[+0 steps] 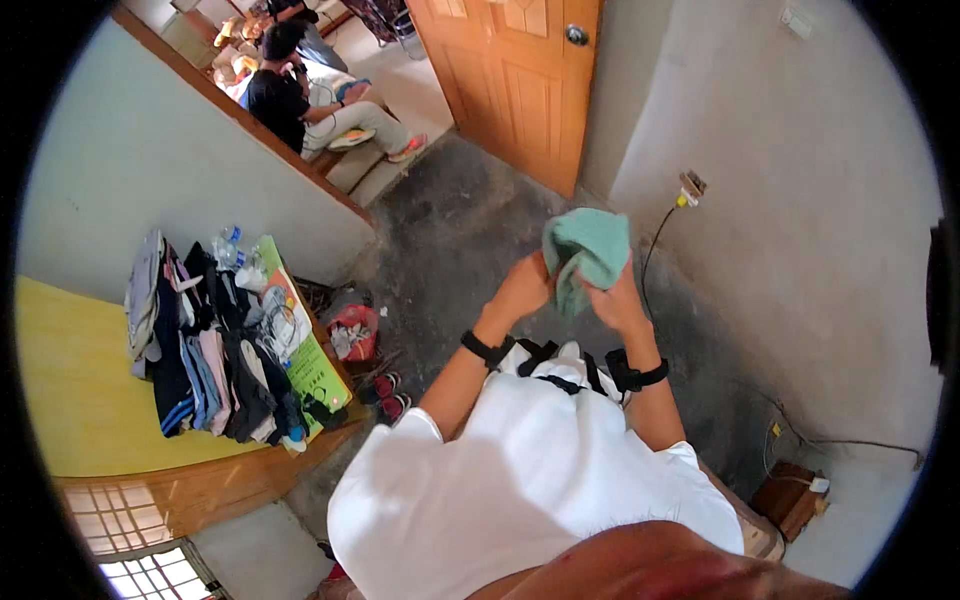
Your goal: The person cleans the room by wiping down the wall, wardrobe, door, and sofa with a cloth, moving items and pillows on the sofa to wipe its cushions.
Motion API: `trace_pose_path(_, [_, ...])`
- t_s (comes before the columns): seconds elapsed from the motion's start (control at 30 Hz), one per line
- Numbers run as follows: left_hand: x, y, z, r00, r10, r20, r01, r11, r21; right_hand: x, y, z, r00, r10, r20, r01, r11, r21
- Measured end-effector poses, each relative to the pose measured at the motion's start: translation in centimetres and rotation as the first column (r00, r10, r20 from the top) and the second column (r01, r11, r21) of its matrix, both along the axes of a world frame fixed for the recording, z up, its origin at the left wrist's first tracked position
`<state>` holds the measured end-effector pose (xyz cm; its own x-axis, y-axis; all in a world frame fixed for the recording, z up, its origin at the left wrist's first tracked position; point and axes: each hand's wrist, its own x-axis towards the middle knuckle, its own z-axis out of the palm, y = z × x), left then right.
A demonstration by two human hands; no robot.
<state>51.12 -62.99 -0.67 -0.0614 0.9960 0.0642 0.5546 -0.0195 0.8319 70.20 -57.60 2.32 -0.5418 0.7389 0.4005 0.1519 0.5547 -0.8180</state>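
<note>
A green cloth (590, 245) is held up in front of my body, bunched and hanging in folds. My left hand (527, 283) grips its left edge, fingers closed and partly hidden by the fabric. On the cloth's lower right side, my right hand (615, 297) is closed on it too. Black bands circle both wrists. Below the cloth lies the dark floor (440, 240).
Clothes (215, 350) lie in a row on a yellow surface (70, 370) at left, beside plastic bottles (230, 250). A red bag (353, 333) and shoes (388, 395) are on the floor. A person (300, 100) sits beyond the open wooden door (510, 80). Cables run along the right wall.
</note>
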Motion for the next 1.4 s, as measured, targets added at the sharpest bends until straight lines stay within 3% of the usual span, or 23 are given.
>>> trace_pose_path(0.07, [-0.1, 1.6, -0.6, 0.934, -0.215, -0.284, 0.239, 0.97, 0.052, 0.3, 3.7, 1.2, 0.989, -0.128, -0.069, 0.123, 0.99, -0.07])
trace_pose_path(0.1, [0.2, 2.3, -0.2, 0.932, -0.215, -0.291, 0.243, 0.968, 0.066, 0.7, 5.3, 1.9, 0.984, -0.173, -0.052, 0.173, 0.985, -0.014])
trace_pose_path(0.17, [0.2, 4.5, 0.5, 0.981, -0.196, 0.001, 0.196, 0.981, 0.009, 0.9, 8.5, 2.0, 0.975, -0.221, -0.012, 0.221, 0.966, 0.134])
trace_pose_path(0.27, [-1.0, 9.1, -1.5, 0.986, -0.164, 0.037, 0.168, 0.968, -0.185, 0.5, 11.2, 0.0, 0.972, -0.22, 0.085, 0.185, 0.933, 0.31])
trace_pose_path(0.3, [-1.3, 10.8, -2.5, 0.985, -0.17, 0.039, 0.174, 0.966, -0.193, -0.2, 12.3, -1.8, 0.991, -0.134, 0.006, 0.13, 0.969, 0.211])
trace_pose_path(0.4, [-2.9, 17.1, -3.6, 0.945, -0.324, -0.046, 0.303, 0.918, -0.255, -1.6, 15.0, -1.6, 0.991, -0.133, -0.003, 0.128, 0.949, 0.287])
trace_pose_path(0.47, [-2.5, 21.0, -4.2, 0.895, -0.446, -0.025, 0.445, 0.895, -0.014, -1.9, 18.7, -2.0, 0.981, -0.176, 0.082, 0.132, 0.914, 0.383])
trace_pose_path(0.5, [-1.8, 23.7, -4.4, 0.897, -0.443, -0.008, 0.443, 0.897, -0.005, -1.9, 21.2, -2.6, 0.971, -0.193, 0.14, 0.145, 0.943, 0.299])
trace_pose_path(0.53, [-0.9, 26.0, -4.6, 0.891, -0.449, 0.065, 0.435, 0.887, 0.158, -1.7, 23.0, -3.3, 0.957, -0.2, 0.21, 0.159, 0.967, 0.197])
trace_pose_path(0.57, [-0.7, 28.2, -4.3, 0.877, -0.464, 0.122, 0.406, 0.854, 0.326, -1.4, 25.9, -3.5, 0.965, -0.05, 0.258, 0.069, 0.996, -0.064])
trace_pose_path(0.6, [-1.0, 30.6, -3.7, 0.875, -0.47, 0.118, 0.403, 0.841, 0.36, -1.9, 27.9, -3.0, 0.961, -0.061, 0.269, 0.072, 0.997, -0.029])
trace_pose_path(0.67, [-1.0, 34.9, -3.0, 0.942, -0.209, 0.264, 0.141, 0.957, 0.253, -2.2, 31.0, -1.6, 0.974, -0.185, 0.131, 0.183, 0.983, 0.02])
trace_pose_path(0.7, [-1.1, 36.9, -2.8, 0.82, -0.102, 0.563, 0.066, 0.994, 0.084, -2.5, 32.6, -0.3, 0.985, -0.147, 0.092, 0.125, 0.97, 0.21])
trace_pose_path(0.73, [-1.6, 39.0, -2.8, 0.811, -0.101, 0.577, 0.062, 0.994, 0.087, -2.4, 34.8, -0.1, 0.984, -0.144, 0.108, 0.119, 0.97, 0.214])
trace_pose_path(0.8, [-3.2, 43.3, -2.7, 0.842, 0.157, 0.517, -0.196, 0.98, 0.02, -1.9, 38.0, -0.8, 0.965, -0.082, 0.248, -0.004, 0.944, 0.329])
trace_pose_path(0.83, [-4.5, 45.6, -2.9, 0.89, 0.226, 0.397, -0.3, 0.945, 0.133, -2.9, 39.0, 0.0, 0.985, -0.12, 0.127, 0.057, 0.906, 0.42])
trace_pose_path(0.87, [-5.6, 47.8, -3.2, 0.911, 0.305, 0.277, -0.375, 0.893, 0.25, -3.4, 40.0, -0.1, 0.983, -0.128, 0.134, 0.064, 0.914, 0.401])
trace_pose_path(0.93, [-8.9, 52.4, -2.9, 0.896, 0.426, 0.125, -0.444, 0.858, 0.257, -4.2, 41.7, -0.8, 0.975, -0.205, 0.09, 0.18, 0.957, 0.228])
trace_pose_path(1.07, [-11.7, 58.7, -2.5, 0.916, 0.4, 0.027, -0.392, 0.882, 0.26, -6.5, 46.3, 0.5, 0.987, -0.157, -0.032, 0.16, 0.963, 0.218])
trace_pose_path(1.13, [-11.5, 59.9, -2.8, 0.926, 0.377, -0.027, -0.361, 0.904, 0.231, -7.3, 47.6, 2.4, 0.979, -0.201, -0.032, 0.194, 0.876, 0.441])
trace_pose_path(1.2, [-11.3, 61.3, -3.5, 0.919, 0.392, -0.037, -0.375, 0.9, 0.222, -7.6, 49.2, 2.8, 0.972, -0.232, -0.028, 0.219, 0.864, 0.453])
trace_pose_path(1.3, [-11.8, 62.9, -5.1, 0.924, 0.369, 0.099, -0.381, 0.872, 0.307, -8.5, 52.1, 4.4, 0.959, -0.281, -0.033, 0.261, 0.832, 0.49])
trace_pose_path(1.4, [-11.0, 62.1, -3.3, 0.888, 0.451, 0.09, -0.447, 0.799, 0.402, -9.9, 56.2, 4.4, 0.946, -0.319, -0.05, 0.305, 0.834, 0.46])
